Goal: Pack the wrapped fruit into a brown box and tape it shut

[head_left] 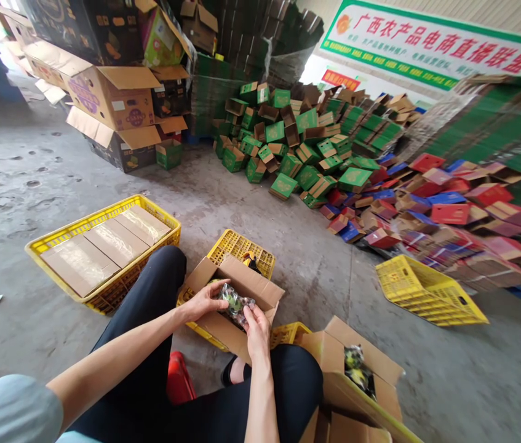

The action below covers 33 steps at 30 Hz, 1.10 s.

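Note:
Over an open cardboard box (260,284), both hands hold a clear plastic bag of green and dark round produce (236,304), whose exact kind I cannot make out. My left hand (205,300) grips the bag's left end between thumb and fingers. At the opposite end, my right hand (256,327) pinches it with fingertips and thumb. The box rests on a yellow plastic crate (223,243) between my knees. To the right, another open carton (334,344) contains similar wrapped green and dark pieces.
On the left, a yellow crate (174,231) holds closed, taped cartons (115,243). Another yellow crate (430,298) lies tipped at right. Piles of green boxes (283,132) and red and blue boxes (449,212) cover the floor behind. Large cartons (112,101) are stacked at back left.

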Motion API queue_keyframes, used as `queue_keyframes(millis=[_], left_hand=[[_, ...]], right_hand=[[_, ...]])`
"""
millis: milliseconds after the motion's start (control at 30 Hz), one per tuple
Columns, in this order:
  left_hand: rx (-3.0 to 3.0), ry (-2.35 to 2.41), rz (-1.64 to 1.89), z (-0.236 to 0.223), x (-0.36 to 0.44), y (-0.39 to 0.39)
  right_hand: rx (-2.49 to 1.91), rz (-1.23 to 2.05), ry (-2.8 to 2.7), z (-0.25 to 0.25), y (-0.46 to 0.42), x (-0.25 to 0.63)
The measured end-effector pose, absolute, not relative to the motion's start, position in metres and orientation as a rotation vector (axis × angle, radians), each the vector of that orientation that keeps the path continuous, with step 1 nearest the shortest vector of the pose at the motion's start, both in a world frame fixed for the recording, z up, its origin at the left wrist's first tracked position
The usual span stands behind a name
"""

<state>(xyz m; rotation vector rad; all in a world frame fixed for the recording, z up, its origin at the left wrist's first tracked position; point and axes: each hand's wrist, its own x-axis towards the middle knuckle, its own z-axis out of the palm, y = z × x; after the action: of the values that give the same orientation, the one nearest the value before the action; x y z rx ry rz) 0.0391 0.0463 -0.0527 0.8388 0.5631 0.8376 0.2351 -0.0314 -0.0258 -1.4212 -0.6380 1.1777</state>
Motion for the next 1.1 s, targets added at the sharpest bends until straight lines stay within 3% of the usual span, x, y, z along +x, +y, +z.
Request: queue_keyframes(millis=[367,833,1100], left_hand=[[0.889,0.646,0.77,-0.055,0.034,0.049],[0.779,0.724,0.782,-0.051,0.038,0.049],[0.88,0.648,0.636,-0.065,0.033,0.048]], right_hand=[[-1.371,1.159,-0.855,-0.012,-0.034,0.231],[-1.328,1.072,-0.515,-0.021,-0.026,0.237],[-1.321,1.051,-0.662,-0.021,-0.03,0.243]])
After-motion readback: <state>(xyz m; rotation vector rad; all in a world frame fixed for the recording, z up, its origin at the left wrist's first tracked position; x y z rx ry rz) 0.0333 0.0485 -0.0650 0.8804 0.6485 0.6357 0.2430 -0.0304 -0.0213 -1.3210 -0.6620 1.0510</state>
